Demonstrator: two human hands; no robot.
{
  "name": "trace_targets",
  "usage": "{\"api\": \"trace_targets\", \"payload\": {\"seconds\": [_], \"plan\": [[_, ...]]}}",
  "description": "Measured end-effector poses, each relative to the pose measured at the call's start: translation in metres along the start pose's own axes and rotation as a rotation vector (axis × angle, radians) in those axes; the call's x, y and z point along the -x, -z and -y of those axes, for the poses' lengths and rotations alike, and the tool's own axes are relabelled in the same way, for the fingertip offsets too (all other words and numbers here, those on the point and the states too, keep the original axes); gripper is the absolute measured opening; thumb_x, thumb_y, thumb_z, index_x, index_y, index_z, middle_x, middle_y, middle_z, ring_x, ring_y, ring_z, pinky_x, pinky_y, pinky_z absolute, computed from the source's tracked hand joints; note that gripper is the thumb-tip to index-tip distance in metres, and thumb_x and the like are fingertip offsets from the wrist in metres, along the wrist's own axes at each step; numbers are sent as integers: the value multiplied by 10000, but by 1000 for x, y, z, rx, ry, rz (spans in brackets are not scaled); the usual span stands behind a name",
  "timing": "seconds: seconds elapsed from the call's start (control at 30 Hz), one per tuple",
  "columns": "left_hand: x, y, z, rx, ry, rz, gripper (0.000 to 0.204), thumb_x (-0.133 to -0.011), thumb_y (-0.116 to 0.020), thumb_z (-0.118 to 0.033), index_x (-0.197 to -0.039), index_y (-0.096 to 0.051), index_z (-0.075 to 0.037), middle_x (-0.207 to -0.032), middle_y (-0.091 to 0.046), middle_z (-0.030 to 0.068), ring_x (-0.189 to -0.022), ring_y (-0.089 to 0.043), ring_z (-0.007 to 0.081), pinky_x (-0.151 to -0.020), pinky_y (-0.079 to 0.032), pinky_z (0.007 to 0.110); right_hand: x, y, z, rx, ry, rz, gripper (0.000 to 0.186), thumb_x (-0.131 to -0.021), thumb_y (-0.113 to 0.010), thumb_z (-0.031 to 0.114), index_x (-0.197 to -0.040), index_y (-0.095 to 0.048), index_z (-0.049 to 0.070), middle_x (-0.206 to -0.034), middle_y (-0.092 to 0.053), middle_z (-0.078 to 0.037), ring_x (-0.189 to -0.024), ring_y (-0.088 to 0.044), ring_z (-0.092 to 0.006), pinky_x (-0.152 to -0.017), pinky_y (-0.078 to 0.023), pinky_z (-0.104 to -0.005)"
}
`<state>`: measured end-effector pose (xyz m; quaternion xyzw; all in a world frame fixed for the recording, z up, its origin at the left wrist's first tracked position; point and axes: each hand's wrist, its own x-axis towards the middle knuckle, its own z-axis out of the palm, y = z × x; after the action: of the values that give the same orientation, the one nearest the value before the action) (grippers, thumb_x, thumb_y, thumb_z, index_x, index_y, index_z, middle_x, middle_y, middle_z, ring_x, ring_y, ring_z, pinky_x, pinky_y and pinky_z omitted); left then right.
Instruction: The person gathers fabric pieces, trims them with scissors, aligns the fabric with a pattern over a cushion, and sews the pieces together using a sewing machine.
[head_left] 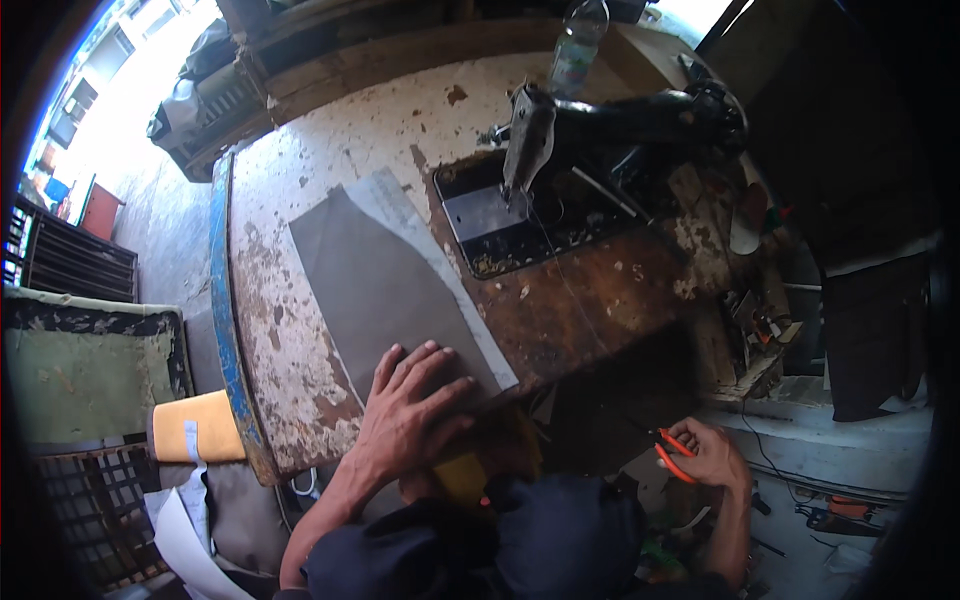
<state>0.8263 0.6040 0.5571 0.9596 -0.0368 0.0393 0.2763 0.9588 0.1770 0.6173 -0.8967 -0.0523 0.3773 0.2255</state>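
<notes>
My left hand (410,405) lies with spread fingers on a grey cut piece (370,285) of fabric-like material, which rests over a pale paper strip (480,340) at the front left of the worn worktable (270,390). At the lower right, off the table's front edge, my right hand (710,455) grips orange-handled scissors (680,462); their blades are hard to make out against the dark. A black sewing machine (630,120) stands at the back right, its needle area above a metal plate (480,215).
A clear plastic bottle (575,55) stands behind the machine. A worn green chair (85,370), yellow material (190,425) and white strips (190,530) are left of the table. Dark cloth (870,340) hangs at the right. A cluttered shelf (820,470) is at the lower right.
</notes>
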Motion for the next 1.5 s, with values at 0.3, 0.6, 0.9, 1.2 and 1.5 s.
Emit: {"api": "trace_targets", "payload": {"seconds": [0.3,0.6,0.9,1.2,1.5], "plan": [[-32,-4,10,-73,-28,-76,372,-868,-755,-248,-1222,-681,-163,-1394,-558,126,-1401,-456,345,-1189,-271,569,-39,-87,69,-542,224,343,495,-922,-782,387,-1193,-617,8,-958,-678,-46,-824,-661,-104,-739,-549,-277],[-42,-15,-11,-134,15,-168,342,-854,-754,-245,-1157,-663,-113,-1314,-583,121,-1340,-484,379,-1151,-308,595,-54,-114,116,-605,161,395,532,-928,-728,520,-1093,-636,23,-840,-654,-50,-706,-619,-83,-626,-498,-248],[-36,-39,-6,-332,-192,-254,397,-786,-708,-195,-1153,-655,-52,-1238,-660,159,-1228,-614,390,-1072,-448,600,-44,-118,117,-452,232,168,611,-866,-750,582,-1030,-647,3,-881,-695,-106,-825,-653,-177,-783,-522,-327],[-34,-45,-25,-162,-170,-260,375,-813,-673,-162,-1170,-633,-51,-1241,-625,140,-1270,-574,364,-1095,-430,575,-30,-109,106,-420,179,153,598,-861,-766,565,-1006,-654,-4,-851,-683,-96,-804,-646,-167,-764,-518,-318],[-37,-46,-20,-169,-67,-260,457,-772,-802,-315,-1158,-661,-116,-1296,-617,96,-1368,-513,353,-1175,-294,598,-28,-115,111,-444,194,139,553,-899,-756,530,-996,-647,-4,-779,-667,-57,-714,-636,-125,-668,-507,-291]]}}
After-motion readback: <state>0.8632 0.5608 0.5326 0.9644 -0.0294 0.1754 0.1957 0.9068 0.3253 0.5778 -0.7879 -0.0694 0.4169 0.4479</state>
